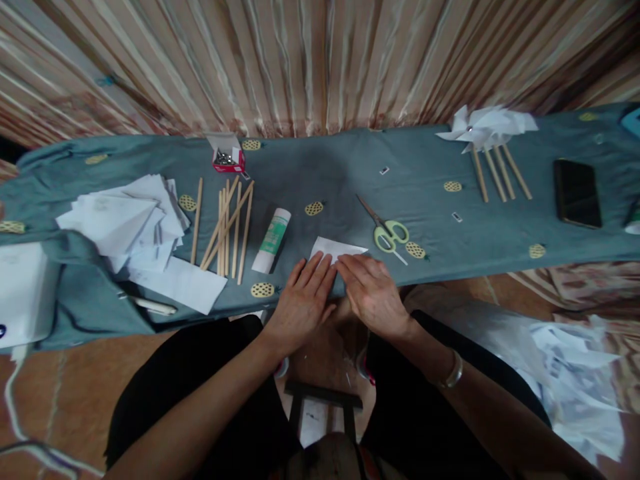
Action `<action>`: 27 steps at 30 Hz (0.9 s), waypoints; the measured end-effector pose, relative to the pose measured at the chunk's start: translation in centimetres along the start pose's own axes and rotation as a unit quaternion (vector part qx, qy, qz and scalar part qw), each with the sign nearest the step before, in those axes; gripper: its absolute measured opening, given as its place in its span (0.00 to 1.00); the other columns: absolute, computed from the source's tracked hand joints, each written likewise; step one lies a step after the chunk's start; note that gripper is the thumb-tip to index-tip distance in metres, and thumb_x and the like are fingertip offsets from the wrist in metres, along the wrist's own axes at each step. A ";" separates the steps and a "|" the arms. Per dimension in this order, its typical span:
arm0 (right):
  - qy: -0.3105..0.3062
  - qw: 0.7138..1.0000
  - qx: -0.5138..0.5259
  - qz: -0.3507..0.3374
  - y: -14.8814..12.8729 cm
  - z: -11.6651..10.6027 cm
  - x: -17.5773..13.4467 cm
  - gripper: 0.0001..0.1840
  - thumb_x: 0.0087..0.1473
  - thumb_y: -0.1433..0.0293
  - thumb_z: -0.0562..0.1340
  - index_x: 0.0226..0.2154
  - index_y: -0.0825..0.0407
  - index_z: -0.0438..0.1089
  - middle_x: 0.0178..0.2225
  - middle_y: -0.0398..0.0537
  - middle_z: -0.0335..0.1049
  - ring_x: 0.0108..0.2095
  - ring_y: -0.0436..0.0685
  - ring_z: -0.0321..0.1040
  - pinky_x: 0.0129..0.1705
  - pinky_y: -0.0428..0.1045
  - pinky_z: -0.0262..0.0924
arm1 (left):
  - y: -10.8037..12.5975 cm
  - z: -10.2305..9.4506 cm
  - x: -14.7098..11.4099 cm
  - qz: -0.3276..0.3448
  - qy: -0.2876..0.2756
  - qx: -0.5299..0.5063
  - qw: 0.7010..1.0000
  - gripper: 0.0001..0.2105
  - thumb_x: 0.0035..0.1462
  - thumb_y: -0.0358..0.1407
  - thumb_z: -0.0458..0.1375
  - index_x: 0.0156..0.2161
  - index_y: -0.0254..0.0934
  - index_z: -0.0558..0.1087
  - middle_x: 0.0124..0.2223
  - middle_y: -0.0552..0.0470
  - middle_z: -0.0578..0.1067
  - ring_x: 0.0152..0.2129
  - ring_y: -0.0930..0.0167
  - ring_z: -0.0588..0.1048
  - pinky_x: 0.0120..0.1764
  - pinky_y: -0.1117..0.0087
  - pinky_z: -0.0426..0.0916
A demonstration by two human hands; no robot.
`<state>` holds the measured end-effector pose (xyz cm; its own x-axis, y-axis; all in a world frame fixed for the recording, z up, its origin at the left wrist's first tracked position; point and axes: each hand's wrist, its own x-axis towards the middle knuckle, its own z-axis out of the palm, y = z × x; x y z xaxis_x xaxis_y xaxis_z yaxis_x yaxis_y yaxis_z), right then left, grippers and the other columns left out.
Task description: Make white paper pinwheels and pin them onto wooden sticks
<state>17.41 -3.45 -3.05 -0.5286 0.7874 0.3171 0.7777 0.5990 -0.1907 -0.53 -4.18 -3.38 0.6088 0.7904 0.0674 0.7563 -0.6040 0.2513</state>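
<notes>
A small folded piece of white paper (330, 245) lies near the table's front edge, with a pointed corner to the right. My left hand (303, 300) rests flat on its lower left part, fingers stretched out. Beside it my right hand (375, 293) presses on the paper too, its fingers extended and the fingertips nearly touching the left ones. Both hands cover the paper's near side. Left of them lies a glue stick (274, 237) with a green label. A pair of scissors (387, 230) with pale green handles lies just to the right, blades pointing away.
Wooden sticks (227, 230) and a pile of white paper (135, 220) lie to the left, behind a white pen (153, 306). A red box of metal pins (229, 160) stands farther back. Paper pinwheels (487, 127) on sticks and a dark phone (577, 193) are at right.
</notes>
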 end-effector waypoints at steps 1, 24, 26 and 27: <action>-0.006 1.000 -0.008 0.001 0.1 0.1 -0.2 0.21 0.59 0.77 0.52 0.53 0.57 0.67 0.52 0.58 0.70 0.52 0.63 0.63 0.51 0.58 0.58 | 0.0 0.0 0.0 0.000 0.002 0.000 1.000 0.30 0.58 0.37 0.56 0.62 0.24 0.57 0.65 0.33 0.58 0.64 0.55 0.54 0.63 0.50 0.52; 0.036 0.997 -0.001 0.069 3.2 0.0 -1.2 0.19 0.56 0.78 0.52 0.47 0.60 0.71 0.48 0.62 0.71 0.51 0.65 0.65 0.54 0.61 0.63 | -1.9 -2.3 -4.0 0.000 0.036 0.005 0.999 0.17 0.60 0.31 0.53 0.54 0.30 0.69 0.59 0.40 0.69 0.58 0.60 0.66 0.61 0.48 0.56; 0.034 0.996 0.007 0.076 3.3 0.0 -1.1 0.19 0.56 0.78 0.52 0.47 0.59 0.71 0.48 0.61 0.72 0.51 0.65 0.65 0.54 0.61 0.63 | -1.9 -2.5 -4.0 -0.001 0.044 0.004 0.999 0.16 0.60 0.30 0.53 0.53 0.32 0.71 0.57 0.41 0.71 0.57 0.60 0.68 0.60 0.48 0.57; 0.033 0.996 0.013 0.082 3.4 0.0 -1.0 0.18 0.56 0.77 0.52 0.47 0.58 0.71 0.48 0.61 0.72 0.51 0.65 0.65 0.54 0.61 0.63 | -2.0 -2.6 -4.0 -0.002 0.049 0.001 0.999 0.15 0.60 0.30 0.54 0.51 0.33 0.72 0.56 0.42 0.72 0.56 0.60 0.69 0.60 0.48 0.58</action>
<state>20.59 -2.18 -4.01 -0.3716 0.8641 0.3394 0.8422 0.4676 -0.2683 -5.11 -5.89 -1.65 0.5790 0.7994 0.1605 0.7599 -0.6004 0.2492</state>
